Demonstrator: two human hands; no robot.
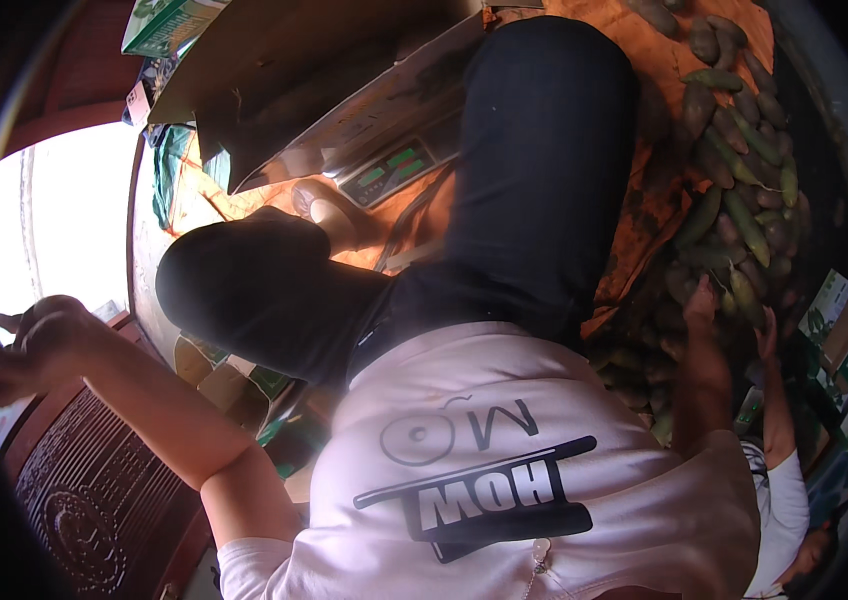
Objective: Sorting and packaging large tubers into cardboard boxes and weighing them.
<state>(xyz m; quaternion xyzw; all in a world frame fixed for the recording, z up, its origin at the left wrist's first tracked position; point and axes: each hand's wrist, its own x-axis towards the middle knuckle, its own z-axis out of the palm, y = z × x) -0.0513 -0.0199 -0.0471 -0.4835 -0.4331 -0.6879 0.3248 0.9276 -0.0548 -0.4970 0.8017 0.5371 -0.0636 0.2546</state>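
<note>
My left hand (pixel 34 345) is raised out at the far left, its fingers apart and nothing visible in them. On the other side, my right hand (pixel 701 300) reaches into a heap of long brown and green produce (pixel 749 220), the kind of which I cannot make out for certain. Its fingers look stretched out against the pieces, partly lost in shadow. Close by lies a green tapered piece (pixel 744 295). A co-worker's hand (pixel 767 335) touches the same heap just to the right of mine.
A large open cardboard box (pixel 344 120) stands ahead, with a digital scale (pixel 384 172) at its near side. My bent legs (pixel 549 150) rest over an orange sheet (pixel 644 215). Green-and-white cartons (pixel 844 330) stand at right. A carved wooden panel (pixel 94 490) is at lower left.
</note>
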